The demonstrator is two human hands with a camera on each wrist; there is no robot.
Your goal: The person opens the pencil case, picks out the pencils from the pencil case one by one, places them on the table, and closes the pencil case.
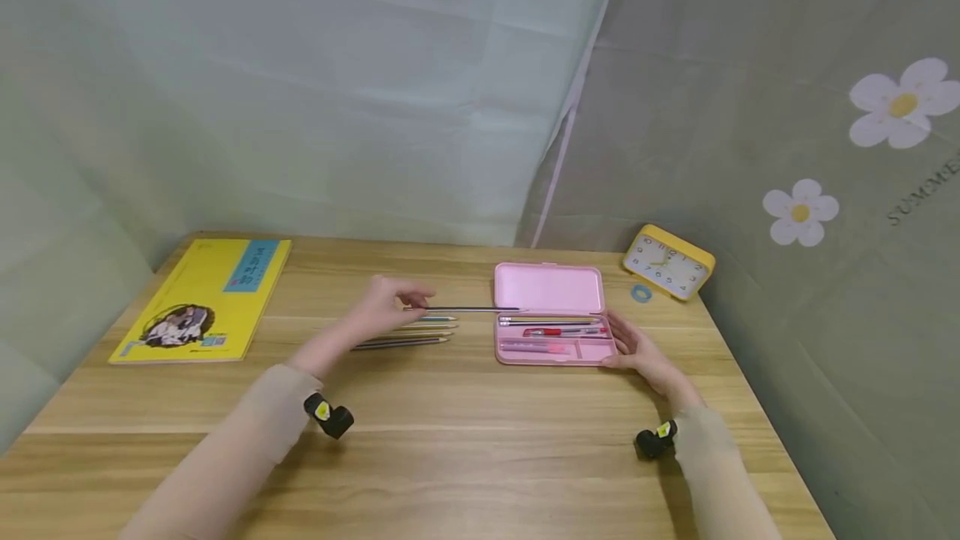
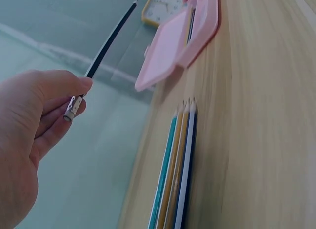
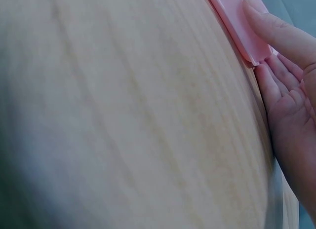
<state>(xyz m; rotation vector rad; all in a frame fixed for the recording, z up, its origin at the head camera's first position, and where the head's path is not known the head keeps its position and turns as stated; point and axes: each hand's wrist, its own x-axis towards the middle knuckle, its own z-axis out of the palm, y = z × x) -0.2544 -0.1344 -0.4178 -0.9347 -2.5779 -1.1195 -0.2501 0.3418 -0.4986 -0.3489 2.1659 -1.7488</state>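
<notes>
Your left hand [image 1: 381, 307] pinches a dark pencil [image 1: 472, 308] near its eraser end, presumably to leave the point free towards the open pink pencil case [image 1: 547, 287]; your right hand [image 1: 645, 357] grips that case's right end, likely steadying it on the table [image 1: 487, 440], right of the loose pencils [image 2: 178, 155].

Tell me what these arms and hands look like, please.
The left hand and right hand are bare, without gloves. Long, pale beige sleeves cover both forearms. By each cuff sits a small black wrist camera bearing a yellow patch. No cables show.
</notes>
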